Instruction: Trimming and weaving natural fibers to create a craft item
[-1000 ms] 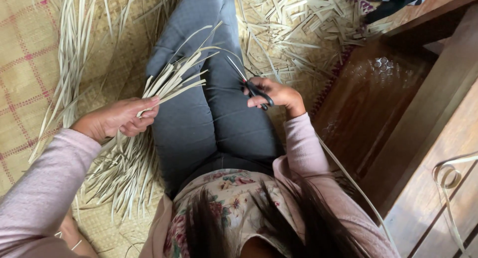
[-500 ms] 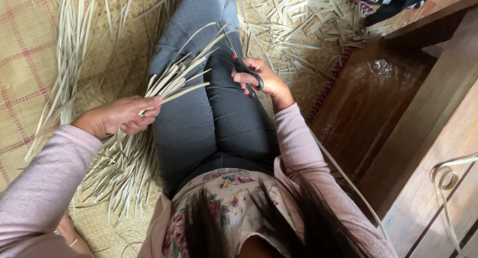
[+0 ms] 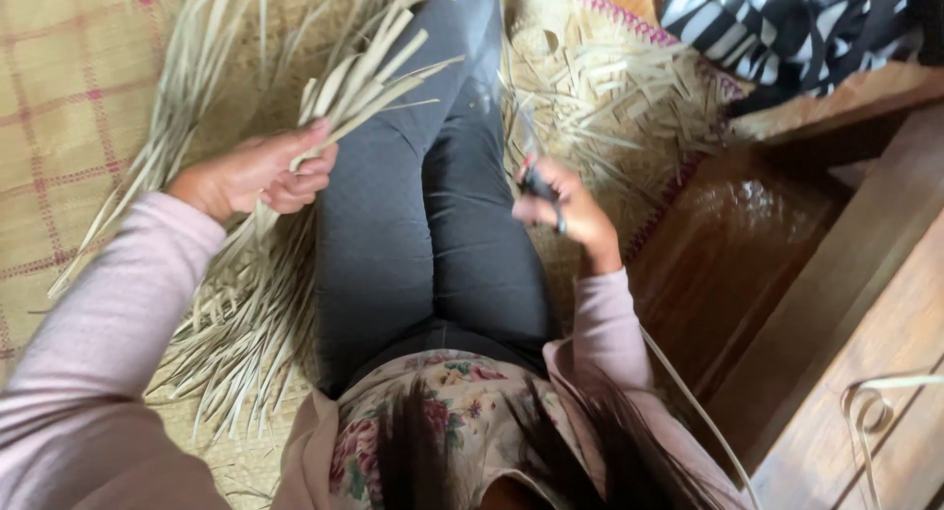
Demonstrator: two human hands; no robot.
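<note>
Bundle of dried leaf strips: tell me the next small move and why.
Probably bring the scissors in the right hand over to the bundle of strips, whose uneven tips fan out above the left hand. The two hands are apart, across the lap.

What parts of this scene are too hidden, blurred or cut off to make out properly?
- Dark tool in the right hand: head view, motion-blurred and wrapped by fingers; its kind is unclear.
- Bundle of pale dried leaf strips in the left hand: tips cut off by the top edge.
- Black-and-white striped cloth: cut off by the top edge.
</note>
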